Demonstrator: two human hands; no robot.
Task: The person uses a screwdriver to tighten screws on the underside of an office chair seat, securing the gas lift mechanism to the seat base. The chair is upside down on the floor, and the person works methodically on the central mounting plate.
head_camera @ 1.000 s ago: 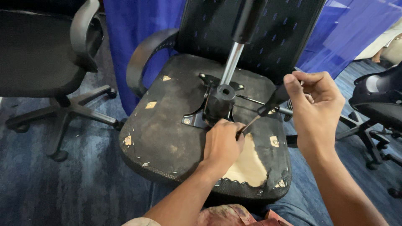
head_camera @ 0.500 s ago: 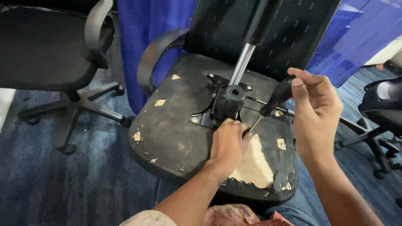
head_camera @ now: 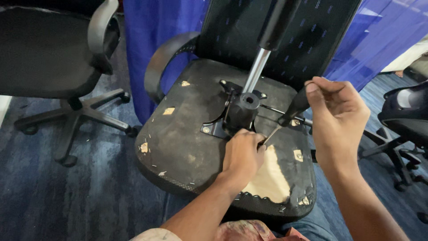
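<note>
Left hand [head_camera: 243, 156] is curled down on the underside of the flipped chair seat [head_camera: 187, 138], right by the black mechanism plate [head_camera: 232, 118], and its knuckles hide the screwdriver [head_camera: 285, 117] tip so I can't tell what it's pinching, if anything. Right hand [head_camera: 336, 116] is closed around the screwdriver's dark handle, shaft slanting down toward the left hand. Seat's pretty beat: torn fabric, bare wood patch [head_camera: 269, 178], chrome gas cylinder [head_camera: 258, 67] cut off up top, another office chair [head_camera: 53, 58] off left.
</note>
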